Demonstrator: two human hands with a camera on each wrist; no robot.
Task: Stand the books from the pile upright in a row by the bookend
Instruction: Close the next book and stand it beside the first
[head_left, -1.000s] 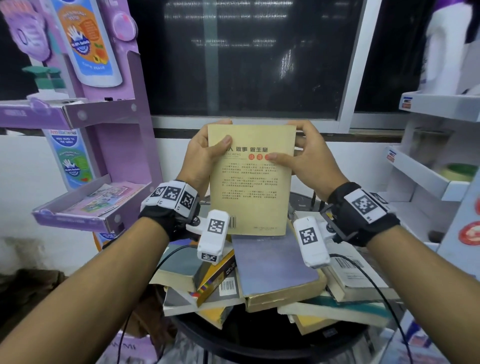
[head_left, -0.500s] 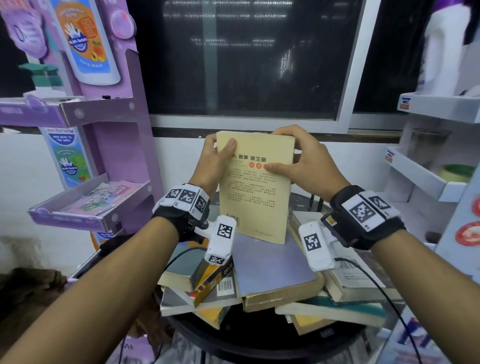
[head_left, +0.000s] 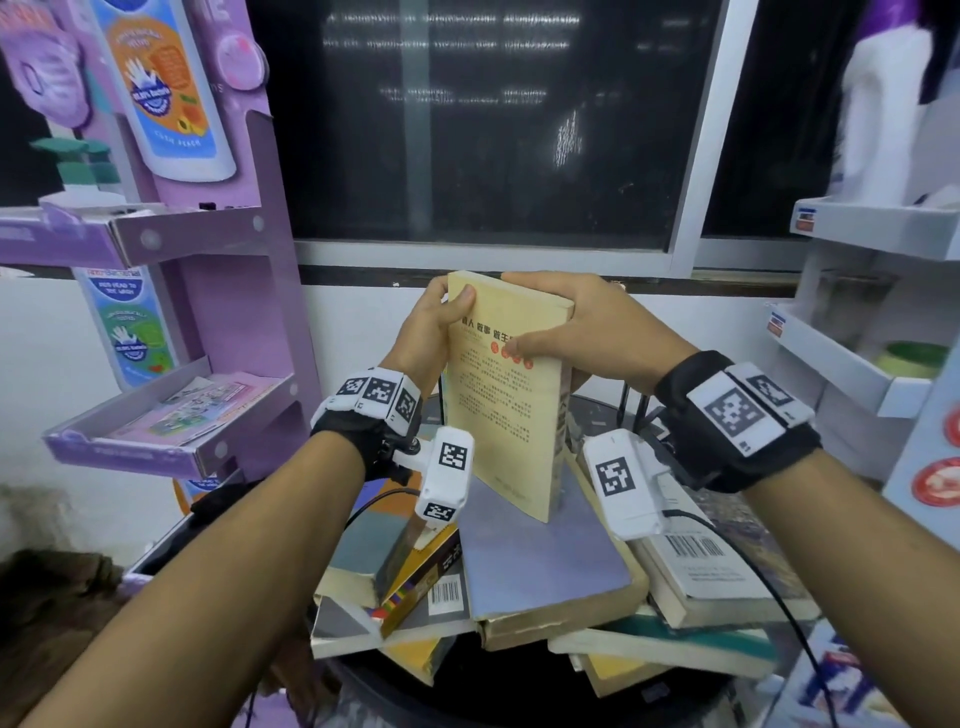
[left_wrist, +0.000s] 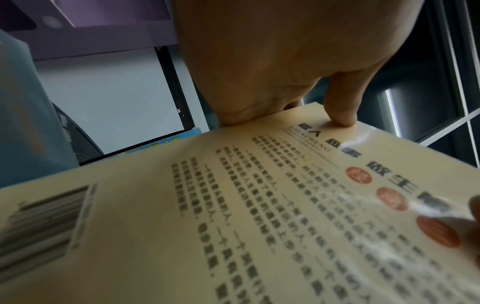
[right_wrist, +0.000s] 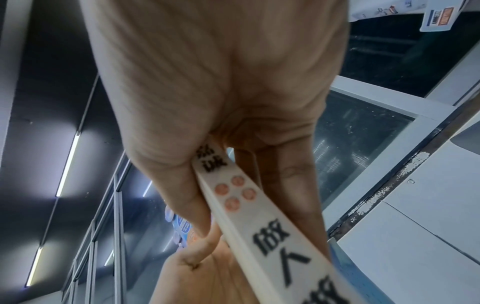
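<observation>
Both my hands hold a thin tan book (head_left: 506, 395) upright above the pile, its back cover with printed text facing me and its spine turned right. My left hand (head_left: 434, 325) grips the top left edge, thumb (left_wrist: 340, 102) pressed on the cover (left_wrist: 233, 226). My right hand (head_left: 582, 327) grips the top right corner, thumb on the cover and fingers (right_wrist: 288, 185) behind the spine (right_wrist: 249, 205). Beneath it lies the pile of books (head_left: 545, 571), a lavender-covered one on top. I cannot pick out a bookend; thin black uprights (head_left: 626, 410) stand behind the book.
The pile lies on a round black table (head_left: 467, 691). A purple display rack (head_left: 208, 291) with trays stands at the left, white shelves (head_left: 857, 364) at the right, a dark window (head_left: 483, 124) behind. Cables run from the wrist cameras over the books.
The tan book has been turned so its spine swings toward me and to the right, and it has moved lower and further back. Both hands kept their hold.
</observation>
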